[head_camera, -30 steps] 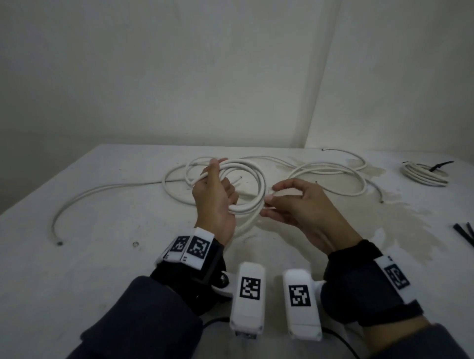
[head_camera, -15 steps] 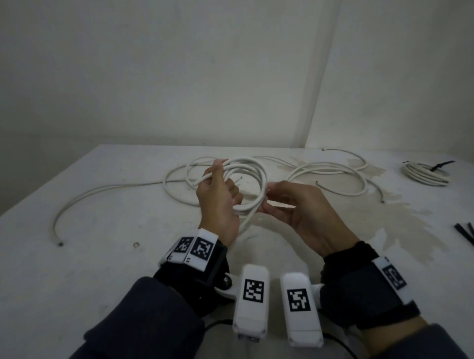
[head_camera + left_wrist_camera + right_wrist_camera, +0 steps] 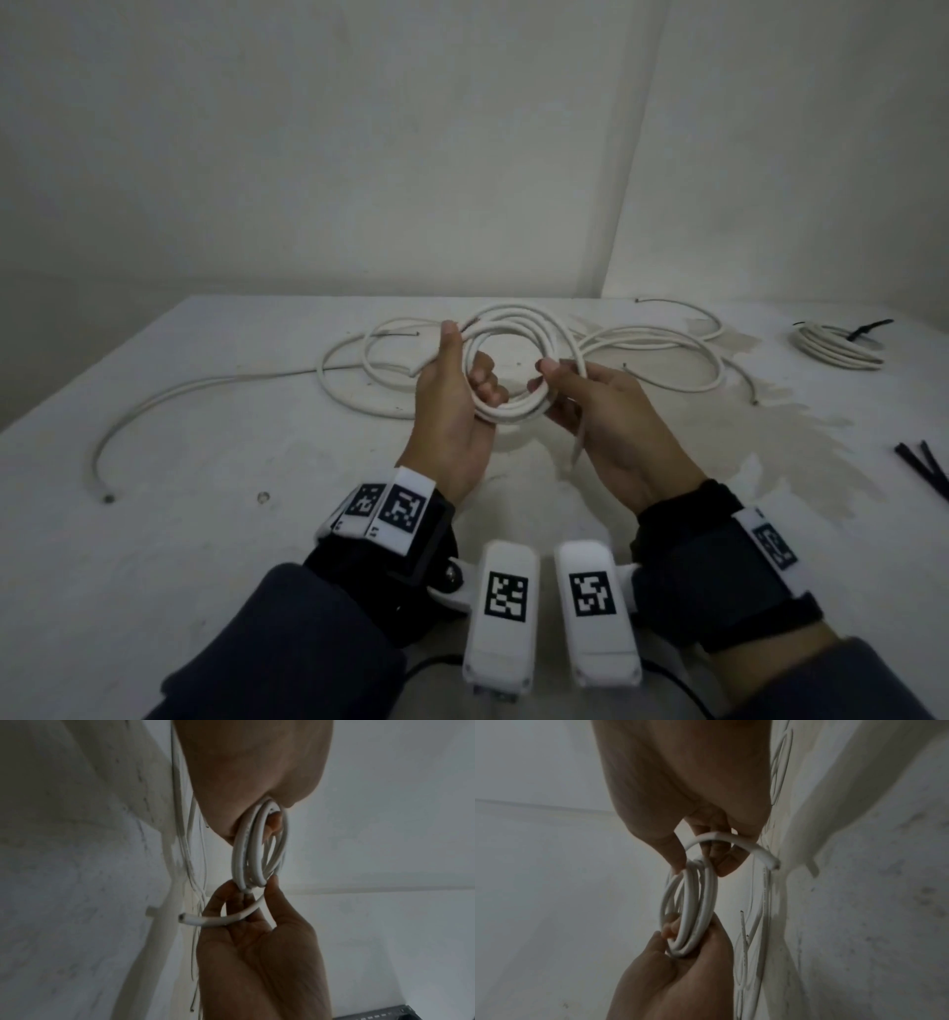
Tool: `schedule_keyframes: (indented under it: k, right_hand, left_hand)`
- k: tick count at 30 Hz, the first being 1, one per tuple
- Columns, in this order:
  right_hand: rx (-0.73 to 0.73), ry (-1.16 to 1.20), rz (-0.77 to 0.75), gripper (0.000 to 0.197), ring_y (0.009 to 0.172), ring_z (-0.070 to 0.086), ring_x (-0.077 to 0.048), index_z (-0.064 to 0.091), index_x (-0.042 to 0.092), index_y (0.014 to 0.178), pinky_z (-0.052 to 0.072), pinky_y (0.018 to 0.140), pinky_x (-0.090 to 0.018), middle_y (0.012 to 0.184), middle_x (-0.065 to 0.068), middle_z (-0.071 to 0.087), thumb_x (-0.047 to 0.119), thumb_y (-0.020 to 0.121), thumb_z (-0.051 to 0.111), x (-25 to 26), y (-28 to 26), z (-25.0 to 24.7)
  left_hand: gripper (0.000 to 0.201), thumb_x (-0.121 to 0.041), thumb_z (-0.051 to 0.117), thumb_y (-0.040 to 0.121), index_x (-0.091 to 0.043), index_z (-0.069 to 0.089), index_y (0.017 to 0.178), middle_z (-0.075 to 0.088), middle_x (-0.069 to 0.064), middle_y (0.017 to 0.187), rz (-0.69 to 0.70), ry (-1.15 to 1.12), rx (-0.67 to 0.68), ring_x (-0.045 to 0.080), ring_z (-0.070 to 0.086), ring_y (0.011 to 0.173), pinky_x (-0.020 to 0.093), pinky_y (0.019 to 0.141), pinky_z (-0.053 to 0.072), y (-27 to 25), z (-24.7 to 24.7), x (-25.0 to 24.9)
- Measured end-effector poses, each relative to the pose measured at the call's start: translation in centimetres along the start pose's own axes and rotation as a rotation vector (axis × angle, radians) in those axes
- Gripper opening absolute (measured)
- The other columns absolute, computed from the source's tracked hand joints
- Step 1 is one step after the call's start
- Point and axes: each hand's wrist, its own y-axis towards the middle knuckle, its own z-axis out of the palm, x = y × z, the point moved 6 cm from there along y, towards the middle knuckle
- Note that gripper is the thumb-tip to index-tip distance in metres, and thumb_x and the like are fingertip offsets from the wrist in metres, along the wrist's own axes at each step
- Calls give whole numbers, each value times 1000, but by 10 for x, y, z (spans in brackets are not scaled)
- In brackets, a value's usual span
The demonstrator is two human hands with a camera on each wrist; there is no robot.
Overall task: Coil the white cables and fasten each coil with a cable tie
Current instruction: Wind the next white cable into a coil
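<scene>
The white cable coil [image 3: 513, 360] is held upright above the table [image 3: 179, 437], in the centre of the head view, with several turns gathered and a short free tail [image 3: 218, 920] curving out from its lower right side. As I judge it, the step in hand is tucking that last end into the bundle; to do it well, the turns should stay stacked flat and even, the tail should lie along the loops rather than spring out, and one hand should keep its clamp until a black cable tie [image 3: 924, 467], lying at the right edge of the frame, is brought round. The left hand [image 3: 452, 406] has its fingers curled through the coil, thumb raised along the left side, gripping the turns. The right hand [image 3: 606, 411] pinches the coil's right side between thumb and fingertips [image 3: 677, 860], narrowly closed, where the tail leaves. Other loose white cables [image 3: 667, 339] lie behind, and a finished coil [image 3: 834, 347] sits at upper right.
</scene>
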Motion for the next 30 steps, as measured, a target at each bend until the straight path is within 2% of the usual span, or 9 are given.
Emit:
schedule_keyframes:
  k: [6, 10, 12, 14, 16, 19, 21, 25, 30]
  right_hand:
    - [-20, 398, 67, 20, 99, 65, -28, 58, 3, 102, 52, 91, -39, 103, -15, 61, 11, 102, 40, -5, 2, 7]
    - [-71, 414, -27, 26, 71, 56, -12, 58, 11, 121, 51, 67, -23, 89, -8, 55, 10, 102, 40, 3, 1, -1]
    - [-101, 389, -88, 31, 57, 47, -7, 54, 14, 130, 46, 54, -18, 80, -6, 48, 9, 102, 41, 5, 3, -6]
    - [-133, 314, -156, 33, 52, 44, -5, 55, 13, 130, 44, 51, -17, 74, -3, 46, 8, 101, 41, 9, 4, -11]
    - [-163, 212, -234, 31, 51, 44, -4, 57, 13, 127, 43, 53, -17, 70, 1, 49, 7, 101, 40, 14, 4, -17]
    - [-179, 93, -321, 27, 53, 44, -3, 60, 23, 116, 44, 57, -20, 76, 4, 54, 9, 102, 41, 20, 4, -22]
    - [-175, 86, -334, 27, 53, 44, -4, 60, 26, 113, 45, 57, -20, 78, 4, 55, 9, 102, 41, 21, 5, -25]
    - [-209, -51, -386, 26, 51, 48, -1, 57, 25, 116, 45, 54, -16, 90, 1, 58, 11, 101, 43, 26, 3, -29]
    - [-186, -158, -402, 25, 52, 50, -2, 60, 15, 120, 45, 52, -15, 86, 4, 55, 11, 100, 44, 28, 3, -29]
  left_hand:
    - [41, -38, 37, 100, -10, 48, 72, 45, 1, 55, -81, 3, 134, 13, 52, 52, 24, 56, 53, -7, 15, 16]
    - [40, -38, 39, 100, -7, 57, 83, 60, 5, 67, -117, 63, 153, 22, 66, 66, 29, 61, 58, -10, 15, 21]
    - [44, -42, 44, 97, -2, 63, 97, 70, 14, 92, -166, 116, 144, 30, 70, 90, 33, 75, 59, -6, 10, 25]
    - [49, -40, 53, 93, 1, 59, 121, 63, 18, 118, -227, 111, 114, 33, 59, 117, 34, 89, 55, -7, 5, 28]
    - [49, -31, 60, 90, 2, 56, 126, 60, 19, 123, -231, 46, 122, 30, 56, 120, 34, 97, 51, -8, 4, 29]
    - [26, -9, 69, 83, -1, 62, 107, 71, 9, 88, -102, 2, 53, 15, 65, 79, 22, 74, 56, -4, -5, 20]
    - [14, -6, 72, 80, -7, 66, 92, 67, -1, 70, 49, 192, 17, 6, 59, 62, 14, 59, 50, -4, -8, 5]
    - [10, -22, 70, 85, -12, 71, 83, 64, -6, 66, 464, 799, 70, -1, 56, 59, 14, 57, 46, -10, 4, -27]
    - [17, -22, 57, 94, -13, 71, 92, 68, 1, 91, 704, 1040, 48, 7, 61, 86, 10, 74, 45, -8, 10, -39]
